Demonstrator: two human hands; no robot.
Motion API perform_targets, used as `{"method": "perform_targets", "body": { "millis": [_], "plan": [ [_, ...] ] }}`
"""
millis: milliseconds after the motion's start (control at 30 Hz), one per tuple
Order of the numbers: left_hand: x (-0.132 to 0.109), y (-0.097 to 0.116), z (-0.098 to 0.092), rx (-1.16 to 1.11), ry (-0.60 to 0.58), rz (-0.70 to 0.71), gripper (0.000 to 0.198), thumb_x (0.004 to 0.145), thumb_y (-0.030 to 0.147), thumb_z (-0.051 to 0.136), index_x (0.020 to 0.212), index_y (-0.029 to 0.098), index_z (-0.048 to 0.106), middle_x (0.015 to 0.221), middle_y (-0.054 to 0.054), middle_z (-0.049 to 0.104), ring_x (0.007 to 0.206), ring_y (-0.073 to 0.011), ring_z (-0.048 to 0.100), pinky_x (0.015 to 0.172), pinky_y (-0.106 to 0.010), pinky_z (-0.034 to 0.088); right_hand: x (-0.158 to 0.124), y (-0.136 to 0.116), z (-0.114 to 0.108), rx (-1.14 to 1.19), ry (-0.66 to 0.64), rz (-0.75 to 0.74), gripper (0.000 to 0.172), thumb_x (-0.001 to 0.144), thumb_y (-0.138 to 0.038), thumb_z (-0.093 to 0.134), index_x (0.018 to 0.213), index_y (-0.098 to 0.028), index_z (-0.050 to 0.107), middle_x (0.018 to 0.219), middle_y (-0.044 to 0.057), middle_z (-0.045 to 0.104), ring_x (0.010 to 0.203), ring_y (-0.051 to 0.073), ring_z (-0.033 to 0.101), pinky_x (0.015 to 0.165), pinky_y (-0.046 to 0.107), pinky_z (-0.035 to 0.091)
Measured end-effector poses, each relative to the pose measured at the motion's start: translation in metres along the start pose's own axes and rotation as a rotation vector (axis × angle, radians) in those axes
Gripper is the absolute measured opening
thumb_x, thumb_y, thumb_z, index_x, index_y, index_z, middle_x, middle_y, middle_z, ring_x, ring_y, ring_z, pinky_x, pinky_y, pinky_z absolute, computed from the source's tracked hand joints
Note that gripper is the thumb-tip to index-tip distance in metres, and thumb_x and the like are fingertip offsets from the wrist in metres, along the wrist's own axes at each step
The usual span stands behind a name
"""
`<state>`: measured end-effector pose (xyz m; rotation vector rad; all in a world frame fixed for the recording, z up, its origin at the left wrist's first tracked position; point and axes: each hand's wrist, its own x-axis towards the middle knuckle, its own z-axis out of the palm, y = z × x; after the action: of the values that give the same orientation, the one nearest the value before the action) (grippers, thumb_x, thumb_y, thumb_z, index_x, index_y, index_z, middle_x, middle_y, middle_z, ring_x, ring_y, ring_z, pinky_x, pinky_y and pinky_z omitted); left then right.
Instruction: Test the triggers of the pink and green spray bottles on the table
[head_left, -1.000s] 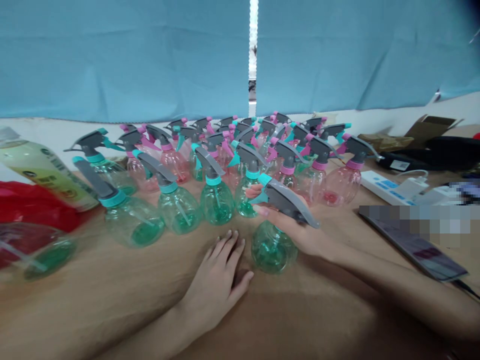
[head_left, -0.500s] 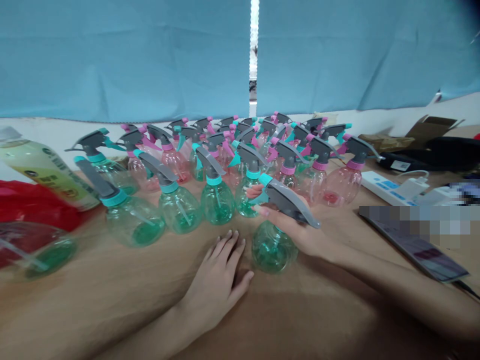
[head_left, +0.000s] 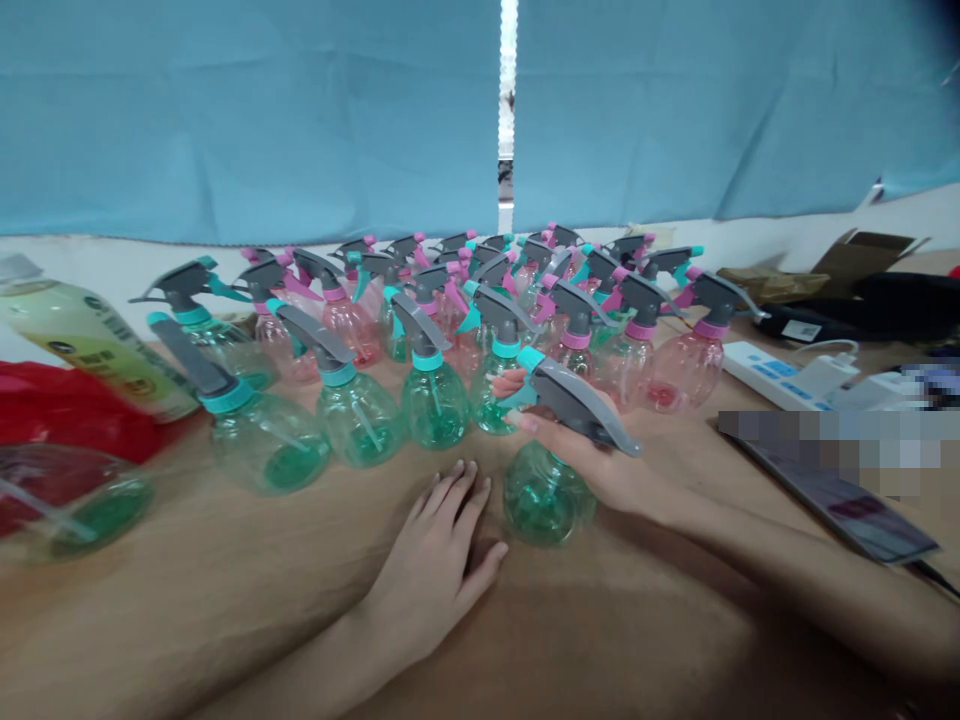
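My right hand (head_left: pixel 581 455) grips a grey and teal trigger spray head (head_left: pixel 574 400), its fingers curled around it from below. Just beneath sits a clear green-tinted spray bottle (head_left: pixel 544 497); my hand hides its neck, so I cannot tell whether the head is attached. My left hand (head_left: pixel 435 555) rests flat on the brown table (head_left: pixel 225 610), fingers apart and holding nothing, close to that bottle. Several green-tinted spray bottles (head_left: pixel 435 405) and pink ones (head_left: pixel 682 370) stand crowded together beyond my hands.
A labelled plastic bottle (head_left: pixel 90 350) lies on a red plastic bag (head_left: pixel 67 410) at left. On the right are a white power strip (head_left: pixel 772 375) and a dark tablet or phone (head_left: pixel 840 500), partly pixelated. A blue curtain (head_left: pixel 262 120) hangs behind.
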<state>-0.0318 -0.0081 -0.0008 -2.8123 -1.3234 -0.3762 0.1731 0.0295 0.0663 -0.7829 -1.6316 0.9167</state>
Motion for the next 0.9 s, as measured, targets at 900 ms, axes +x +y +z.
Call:
{"method": "perform_targets", "body": {
  "millis": [900],
  "plan": [
    [-0.105,-0.048,-0.042,-0.25,0.487,-0.323,0.066,0.085,0.045,0.06,0.139,0.025,0.029,0.13,-0.012,0.05,0.12,-0.0329,0.05,0.096,-0.051,0.044,0.027,-0.024,0.174,0.047,-0.101,-0.223,0.027,0.082,-0.038,0.062,0.102,-0.02,0.06,0.083,0.001,0.065,0.074,0.014,0.061,0.067,0.029,0.051]
  ]
}}
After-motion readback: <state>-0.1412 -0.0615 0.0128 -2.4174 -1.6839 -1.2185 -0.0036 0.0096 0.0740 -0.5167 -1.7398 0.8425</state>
